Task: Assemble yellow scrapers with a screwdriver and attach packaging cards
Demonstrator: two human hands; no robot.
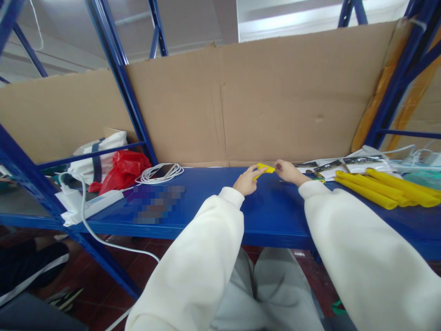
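A small, flat yellow piece (266, 168) is held up over the back part of the blue shelf top (272, 211). My left hand (246, 180) pinches its left side, fingers closed on it. At its right end is my right hand (286, 172), with the fingertips pressed together at the piece's edge; whatever they grip there is too small to make out. To the right of my right hand lie several yellow tubes (368, 190), side by side. Behind the tubes are flat packets (367, 163) with black and white print.
On the left are a coiled white cable (160, 174), a red plastic bag (126, 168), a white power strip (103, 203) and a white bag (89, 170). Cardboard (275, 101) stands along the back between blue posts (120, 82). A person's leg (37, 266) shows at lower left.
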